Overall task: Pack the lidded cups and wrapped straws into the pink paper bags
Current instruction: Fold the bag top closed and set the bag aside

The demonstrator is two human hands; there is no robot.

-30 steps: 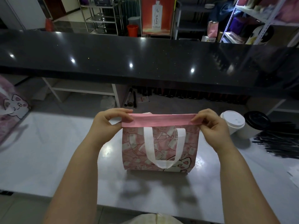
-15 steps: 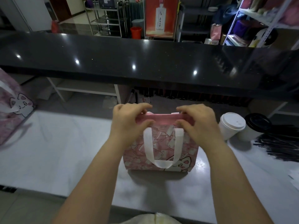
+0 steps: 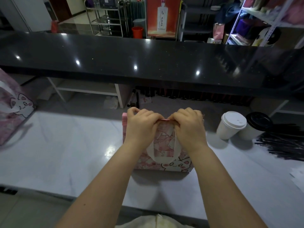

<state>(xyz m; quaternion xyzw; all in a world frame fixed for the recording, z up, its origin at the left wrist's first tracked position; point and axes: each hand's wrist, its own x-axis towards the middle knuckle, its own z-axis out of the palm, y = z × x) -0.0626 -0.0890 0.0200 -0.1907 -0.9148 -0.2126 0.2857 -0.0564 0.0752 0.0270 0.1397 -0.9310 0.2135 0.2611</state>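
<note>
**Head view: both my hands pinch the folded top of the pink bag**

Head camera looks down along my forearms to a pink paper bag printed with a white cat (image 3: 164,139), standing upright on the glossy white counter (image 3: 65,153) straight in front of me. My left hand (image 3: 141,127) and my right hand (image 3: 189,129) sit side by side on its top edge, close together near the middle. The fingers of both hands are curled over the folded pink rim and pinch it, so each hand grasps the bag. The bag's looped white handle (image 3: 150,153) hangs down its near face, below my wrists.

To the right of the bag, apart from it, stands a white paper cup with a white lid (image 3: 230,127). Just beside that cup, further right, is a second cup with a black lid (image 3: 256,125). A loose heap of thin black wrapped straws (image 3: 286,145) lies on the counter next to the cups, by the right edge.

At the far left edge, another pink cat-print paper bag (image 3: 13,109) is partly in view. Beyond the white counter runs a raised shiny black countertop (image 3: 148,63).
</note>
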